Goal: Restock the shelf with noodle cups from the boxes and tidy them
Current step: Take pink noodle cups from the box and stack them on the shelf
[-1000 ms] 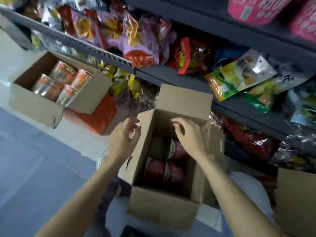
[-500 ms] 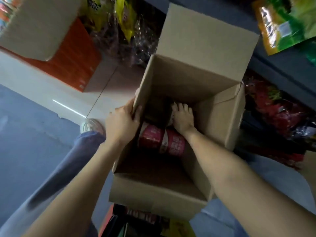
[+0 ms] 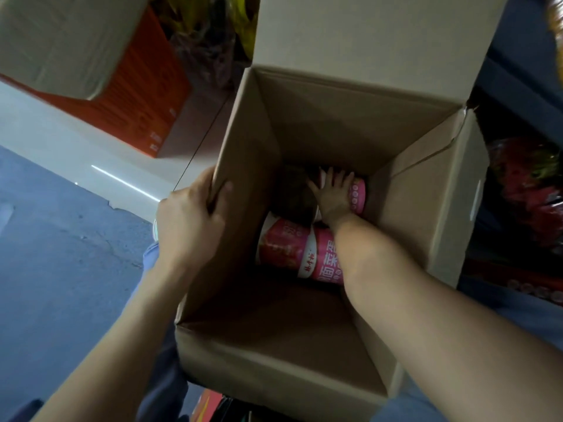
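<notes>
Down at the bottom of the open cardboard box [image 3: 304, 354] lie the noodle cups, on their sides. The near noodle cup [image 3: 286, 248] is pink and red with a white band and large white Chinese characters, one of which reads "面"; the smaller writing on the band is too fine to make out. The far noodle cup [image 3: 358, 193], toward the back right corner, shows a pink end with a row of small white circles. I can count two cups for sure. A dark rounded shape sits in the shadow beside them at the back left, and I cannot tell whether it is a third.

The right hand [image 3: 333, 193] reaches deep into the box, fingers spread and laid over the far noodle cup; whether its grip has closed round the cup I cannot tell. The forearm crosses over the near cup. The left hand [image 3: 189, 220] has its grip clenched on the left wall of the box at the rim, thumb inside, fingers outside.

The box's far flap stands up. Just beyond its left side is an orange carton [image 3: 146, 95] on the pale floor, with a second cardboard box [image 3: 61, 41] above it. On the right, shelf stock in red wrappers [image 3: 527, 190] sits close by, blurred.
</notes>
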`<action>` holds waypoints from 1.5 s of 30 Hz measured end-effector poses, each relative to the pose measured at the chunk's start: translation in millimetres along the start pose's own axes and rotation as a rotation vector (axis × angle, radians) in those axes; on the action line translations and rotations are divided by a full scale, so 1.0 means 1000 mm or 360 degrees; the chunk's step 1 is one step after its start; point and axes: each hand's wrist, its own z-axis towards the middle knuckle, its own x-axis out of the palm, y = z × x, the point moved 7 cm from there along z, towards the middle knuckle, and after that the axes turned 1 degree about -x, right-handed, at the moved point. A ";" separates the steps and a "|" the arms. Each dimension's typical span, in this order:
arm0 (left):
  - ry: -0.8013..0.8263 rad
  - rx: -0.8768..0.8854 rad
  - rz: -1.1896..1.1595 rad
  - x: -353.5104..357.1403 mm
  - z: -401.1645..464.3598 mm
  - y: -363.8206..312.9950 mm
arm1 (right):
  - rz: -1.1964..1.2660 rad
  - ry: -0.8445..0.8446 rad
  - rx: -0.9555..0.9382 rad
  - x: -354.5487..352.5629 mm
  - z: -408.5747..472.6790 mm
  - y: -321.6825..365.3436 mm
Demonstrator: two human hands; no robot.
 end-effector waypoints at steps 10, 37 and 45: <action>0.0009 -0.0003 0.0029 0.011 -0.011 -0.028 | 0.0578 -0.0213 0.0202 -0.040 -0.057 -0.017; -0.0190 0.1085 -0.1255 -0.233 -0.060 -0.415 | 0.2529 -0.2017 -0.0133 -0.366 -0.483 -0.304; -0.0315 0.0847 -0.1318 -0.211 0.020 -0.535 | 0.2383 -0.2212 0.0080 -0.427 -0.457 -0.402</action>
